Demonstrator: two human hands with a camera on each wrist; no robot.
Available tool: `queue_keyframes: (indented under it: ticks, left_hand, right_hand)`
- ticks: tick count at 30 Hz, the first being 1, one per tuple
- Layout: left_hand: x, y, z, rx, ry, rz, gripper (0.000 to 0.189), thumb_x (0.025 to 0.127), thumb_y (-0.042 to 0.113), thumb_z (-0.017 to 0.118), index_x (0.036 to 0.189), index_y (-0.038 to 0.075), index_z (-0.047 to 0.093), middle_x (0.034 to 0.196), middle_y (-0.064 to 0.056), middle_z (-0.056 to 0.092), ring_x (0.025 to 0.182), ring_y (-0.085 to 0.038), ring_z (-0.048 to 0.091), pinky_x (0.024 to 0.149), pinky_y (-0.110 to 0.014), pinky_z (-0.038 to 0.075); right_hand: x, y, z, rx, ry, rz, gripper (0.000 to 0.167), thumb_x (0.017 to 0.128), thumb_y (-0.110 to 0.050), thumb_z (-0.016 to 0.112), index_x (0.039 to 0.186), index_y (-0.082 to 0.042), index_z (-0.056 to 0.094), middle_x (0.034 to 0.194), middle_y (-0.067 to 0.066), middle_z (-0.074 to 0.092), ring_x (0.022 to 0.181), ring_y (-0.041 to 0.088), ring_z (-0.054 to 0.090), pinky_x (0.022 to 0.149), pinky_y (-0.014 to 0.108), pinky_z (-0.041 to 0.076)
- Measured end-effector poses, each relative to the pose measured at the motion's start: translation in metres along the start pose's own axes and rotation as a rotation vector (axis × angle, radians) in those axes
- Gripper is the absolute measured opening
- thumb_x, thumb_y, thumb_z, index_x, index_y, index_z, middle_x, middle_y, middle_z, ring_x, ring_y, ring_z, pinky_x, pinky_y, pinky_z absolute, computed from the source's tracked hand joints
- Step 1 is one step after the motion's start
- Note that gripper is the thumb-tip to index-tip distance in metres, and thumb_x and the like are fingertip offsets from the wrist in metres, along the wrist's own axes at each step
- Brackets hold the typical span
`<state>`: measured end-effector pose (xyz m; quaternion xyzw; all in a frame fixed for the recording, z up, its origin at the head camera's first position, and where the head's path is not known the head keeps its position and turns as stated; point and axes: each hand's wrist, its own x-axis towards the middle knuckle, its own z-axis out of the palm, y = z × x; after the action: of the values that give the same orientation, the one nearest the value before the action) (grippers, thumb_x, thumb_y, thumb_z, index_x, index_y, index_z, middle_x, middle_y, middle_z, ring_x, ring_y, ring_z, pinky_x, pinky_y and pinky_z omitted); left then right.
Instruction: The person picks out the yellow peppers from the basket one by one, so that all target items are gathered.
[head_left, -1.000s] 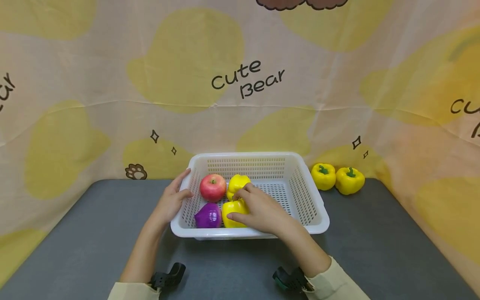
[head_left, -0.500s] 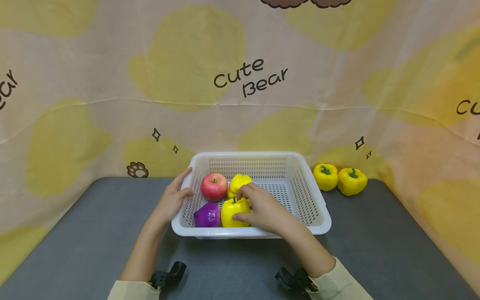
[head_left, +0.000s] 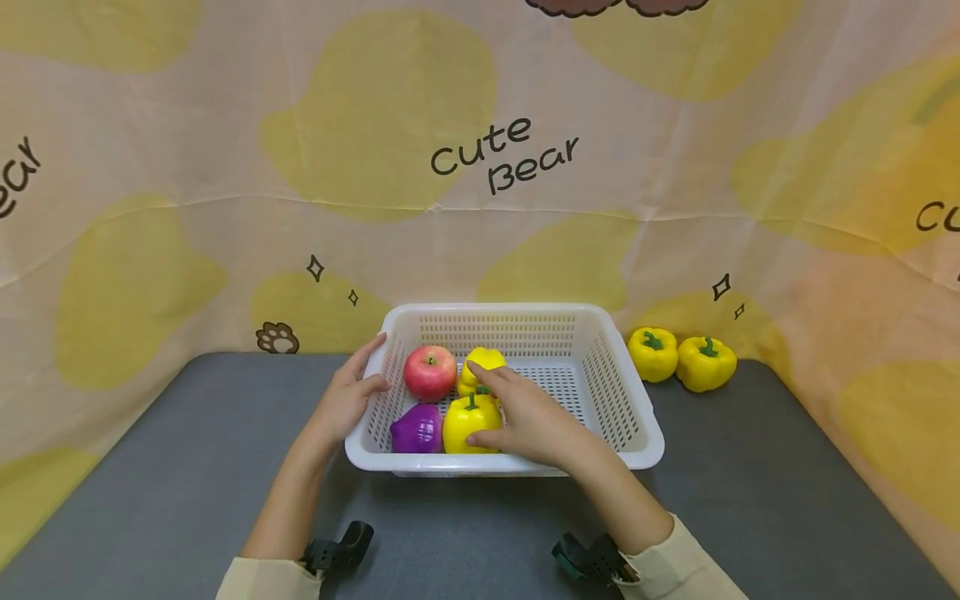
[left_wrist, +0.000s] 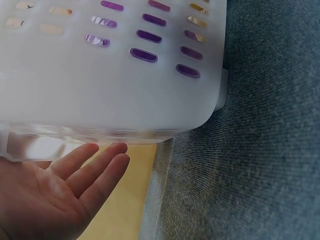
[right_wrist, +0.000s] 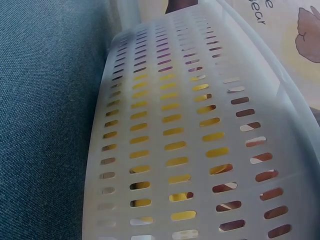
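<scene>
A white slotted plastic basket (head_left: 502, 463) stands on the grey table. In it are a red apple (head_left: 430, 373) at back left, a purple onion (head_left: 417, 429) at front left, and two yellow bell peppers beside them. My left hand (head_left: 348, 400) holds the basket's left rim, thumb over the edge; in the left wrist view its fingers lie against the outside. My right hand (head_left: 531, 417) reaches over the front rim, fingers spread above the upright front pepper (head_left: 467, 429), thumb at its right side. The rear pepper (head_left: 480, 360) is partly hidden behind the fingers.
Two more yellow bell peppers, a nearer one (head_left: 707, 364) and a farther one (head_left: 652, 354), stand on the table (head_left: 765, 475) right of the basket. A printed cloth (head_left: 360, 125) hangs behind. The basket's front wall (right_wrist: 150, 190) blocks most of the right wrist view.
My right fingers have loosened from the front pepper and straightened. That pepper now stands upright with its stem showing. The left hand stays on the rim.
</scene>
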<state>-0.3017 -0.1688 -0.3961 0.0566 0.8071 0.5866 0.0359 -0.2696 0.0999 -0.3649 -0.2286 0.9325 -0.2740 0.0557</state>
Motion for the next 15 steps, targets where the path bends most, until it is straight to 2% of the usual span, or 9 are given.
queue_keyframes:
  ticks: [6, 11, 15]
  left_hand:
    - [0.0006, -0.0005, 0.0006, -0.004, -0.003, 0.001, 0.074, 0.095, 0.001, 0.047, 0.163, 0.014, 0.020, 0.161, -0.029, 0.032, 0.133, -0.053, 0.051, 0.099, -0.059, 0.054]
    - [0.0007, -0.0004, 0.0004, -0.007, 0.000, 0.004, 0.074, 0.095, 0.001, 0.047, 0.162, 0.013, 0.021, 0.160, -0.030, 0.033, 0.131, -0.053, 0.052, 0.098, -0.058, 0.055]
    - [0.0007, -0.0001, 0.0002, -0.005, 0.002, 0.007, 0.074, 0.095, 0.001, 0.047, 0.162, 0.013, 0.021, 0.159, -0.030, 0.034, 0.131, -0.053, 0.053, 0.098, -0.058, 0.056]
  right_hand:
    - [-0.0008, 0.0013, -0.0002, -0.019, -0.010, -0.031, 0.064, 0.083, -0.041, 0.079, 0.141, -0.022, 0.061, 0.146, 0.006, 0.058, 0.135, 0.031, 0.052, 0.113, 0.058, 0.045]
    - [-0.0008, 0.0016, -0.0006, -0.029, 0.000, -0.053, 0.062, 0.082, -0.043, 0.079, 0.139, -0.024, 0.064, 0.144, 0.005, 0.060, 0.134, 0.030, 0.053, 0.113, 0.057, 0.044]
    - [0.0000, 0.0020, -0.0013, -0.019, -0.003, -0.070, 0.059, 0.082, -0.042, 0.079, 0.136, -0.022, 0.065, 0.139, 0.002, 0.064, 0.128, 0.026, 0.058, 0.110, 0.053, 0.048]
